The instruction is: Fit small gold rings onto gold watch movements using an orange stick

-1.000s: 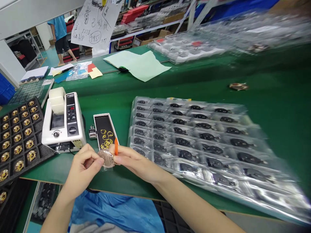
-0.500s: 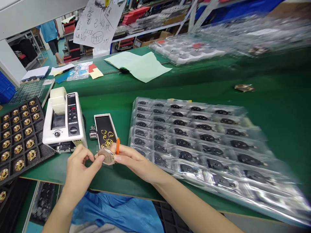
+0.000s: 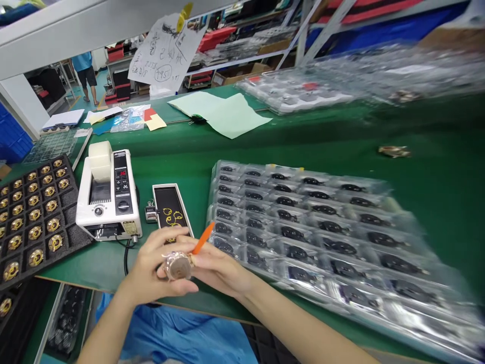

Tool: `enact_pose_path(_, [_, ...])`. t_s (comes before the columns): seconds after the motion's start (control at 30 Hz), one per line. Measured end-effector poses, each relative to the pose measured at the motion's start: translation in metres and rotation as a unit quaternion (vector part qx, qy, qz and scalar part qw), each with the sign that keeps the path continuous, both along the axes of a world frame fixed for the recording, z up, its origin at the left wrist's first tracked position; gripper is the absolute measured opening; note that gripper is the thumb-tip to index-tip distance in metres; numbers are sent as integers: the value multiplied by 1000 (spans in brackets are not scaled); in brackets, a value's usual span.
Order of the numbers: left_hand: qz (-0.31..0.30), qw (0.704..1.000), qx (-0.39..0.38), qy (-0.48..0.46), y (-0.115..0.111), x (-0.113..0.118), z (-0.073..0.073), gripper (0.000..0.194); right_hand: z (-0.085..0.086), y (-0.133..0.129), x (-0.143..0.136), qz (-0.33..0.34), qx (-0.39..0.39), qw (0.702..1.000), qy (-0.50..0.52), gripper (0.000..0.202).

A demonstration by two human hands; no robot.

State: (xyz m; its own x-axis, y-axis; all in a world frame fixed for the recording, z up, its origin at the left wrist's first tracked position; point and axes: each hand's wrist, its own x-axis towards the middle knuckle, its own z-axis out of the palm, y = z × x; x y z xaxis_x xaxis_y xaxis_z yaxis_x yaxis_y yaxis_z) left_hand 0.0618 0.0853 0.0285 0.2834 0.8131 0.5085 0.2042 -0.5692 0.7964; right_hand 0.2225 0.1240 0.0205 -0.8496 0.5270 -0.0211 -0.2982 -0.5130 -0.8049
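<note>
Between my hands is a round, shiny metal watch case (image 3: 179, 268), its flat brownish disc side tilted toward me. My left hand (image 3: 153, 268) curls around its left side, fingers behind and thumb below. At the right edge of the case, the fingertips of my right hand (image 3: 215, 265) pinch it. An orange pointed stick (image 3: 203, 237) also sits in my right hand and points up. Just beyond the hands lies a narrow white box (image 3: 183, 202) with a black inside and several thin yellow rings (image 3: 172, 216), partly covered by my fingers.
A white tape dispenser (image 3: 127, 197) and a small metal tally counter (image 3: 150, 212) stand left of the box. Farther left is a black foam tray (image 3: 70, 222) of gold round parts. Clear plastic trays (image 3: 278, 265) with black pieces fill the right. A loose metal part (image 3: 394, 151) lies behind.
My left hand has gone from a fingertip pinch to curling around the watch case. The case has turned, and the orange stick now leans right. The whole view has shifted slightly.
</note>
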Motion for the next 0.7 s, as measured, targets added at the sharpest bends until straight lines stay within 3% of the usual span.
enact_pose_path(0.1, [49,993,81,68,-8,-3,-3,55,-1,-3,0,3,-7,1000,-12,46])
enact_pose_path(0.2, [125,975,116,144,-30,-21,4,37,4,5,8,-13,7,999,-37,44])
enact_pose_path(0.27, [185,957,142,174,-47,-43,10,33,10,24,17,-24,59,995,-79,44])
enact_pose_path(0.33, [267,933,165,178,-60,-74,18,32,17,56,23,-48,172,972,-152,42])
enact_pose_path(0.37, [321,915,178,169,-62,-91,22,29,20,75,24,-61,249,946,-200,41])
enact_pose_path(0.43, [444,862,199,142,-53,-128,31,20,22,117,21,-75,413,853,-310,39])
enact_pose_path(0.5, [548,812,132,155,-26,-165,40,20,21,156,11,-103,540,707,-444,33])
enact_pose_path(0.53, [572,795,53,194,-8,-183,44,24,19,173,5,-125,556,672,-472,26])
enact_pose_path(0.6, [569,790,-9,229,32,-214,49,22,13,197,-7,-172,574,624,-502,15])
enact_pose_path(0.7, [554,775,-85,291,83,-249,45,15,4,211,-16,-232,571,587,-525,10])
